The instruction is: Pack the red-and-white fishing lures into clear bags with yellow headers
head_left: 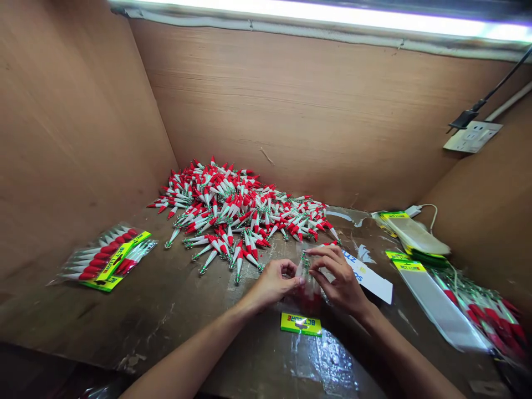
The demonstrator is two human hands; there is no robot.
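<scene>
A big pile of red-and-white fishing lures (pixel 236 213) with green hooked tips lies at the back of the brown work table (pixel 174 310). In front of it my left hand (pixel 274 282) and my right hand (pixel 338 280) pinch a few lures (pixel 306 277) between them, seemingly inside a clear bag whose yellow-green header card (pixel 301 324) lies toward me. Both hands have their fingers closed on that bundle.
Filled packs of lures (pixel 106 257) lie at the left. Empty clear bags with yellow-green headers (pixel 415 238) and more lures (pixel 490 313) sit at the right. A white card (pixel 369 277) lies beside my right hand. Wooden walls enclose the bench; a wall socket (pixel 471 136) is at right.
</scene>
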